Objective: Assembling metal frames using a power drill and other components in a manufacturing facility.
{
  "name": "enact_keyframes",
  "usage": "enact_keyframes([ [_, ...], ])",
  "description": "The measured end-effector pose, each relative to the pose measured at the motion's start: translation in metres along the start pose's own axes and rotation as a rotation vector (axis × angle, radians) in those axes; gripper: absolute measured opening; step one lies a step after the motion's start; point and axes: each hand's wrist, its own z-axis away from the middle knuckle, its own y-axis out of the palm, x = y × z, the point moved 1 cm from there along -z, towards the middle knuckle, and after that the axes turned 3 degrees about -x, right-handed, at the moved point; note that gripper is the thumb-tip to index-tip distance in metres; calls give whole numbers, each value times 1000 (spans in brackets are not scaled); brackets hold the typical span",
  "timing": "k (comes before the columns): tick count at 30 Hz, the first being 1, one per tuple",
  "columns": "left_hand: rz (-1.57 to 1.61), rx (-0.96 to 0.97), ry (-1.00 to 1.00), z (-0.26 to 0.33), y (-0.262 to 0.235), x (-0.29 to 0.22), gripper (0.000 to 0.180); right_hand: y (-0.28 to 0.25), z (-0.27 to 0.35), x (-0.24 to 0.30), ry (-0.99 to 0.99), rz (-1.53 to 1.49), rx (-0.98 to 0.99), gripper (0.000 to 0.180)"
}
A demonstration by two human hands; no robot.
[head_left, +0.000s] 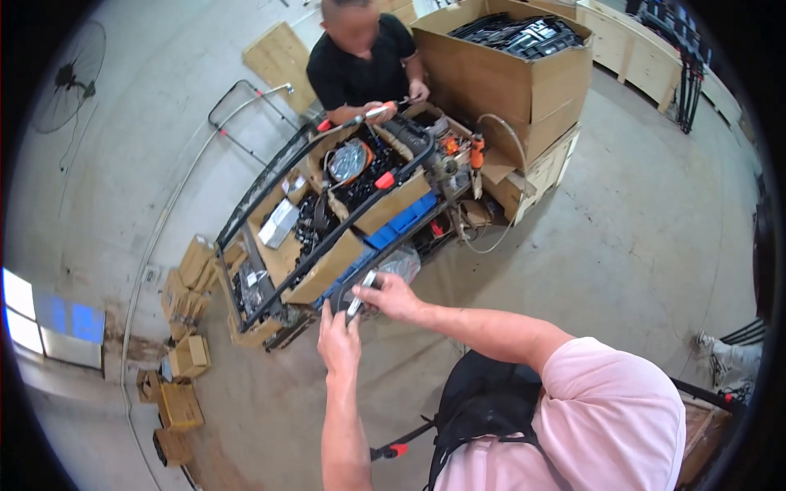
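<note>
At the middle of the view, your two hands meet over a slim, pale bar (362, 295), which is held tilted in the air, just in front of the near carton (327, 270). Your right hand (391, 296) is closed on the upper part of the bar, thumb and fingers pinching it. Your left hand (338, 344) is at the lower end, fingers narrow and touching it; whether they grip it firmly cannot be told.

Beyond your hands, a black tube frame (315, 259) runs slantwise over the cartons, with a red clip (385, 180) on it. The near carton contains dark small parts and a white box (280, 223). The middle carton (397, 204), next to it, contains black parts and a bagged coil (350, 159). A blue bin (401, 221) sits just below the middle carton's wall. To the right of these, an orange tool (477, 153) stands near a pale hose (521, 151).

Across from you, a co-worker (360, 69) in a black top holds a white-and-orange item (381, 109) in both hands. Beside that person, a large carton (491, 90) is filled with black parts (524, 37).
</note>
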Motion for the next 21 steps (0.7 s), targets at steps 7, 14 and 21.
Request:
enact_keyframes([
  [7, 103, 143, -25, -8, -24, -49, 106, -113, 1, 15, -53, -186, -369, 15],
  [14, -90, 294, -493, 59, -63, 6, 57, -325, -33, 27, -136, -183, -823, 23],
  [21, -286, 223, -520, 67, -61, 23, 41, -365, -181, 60, -94, -220, -845, 29],
])
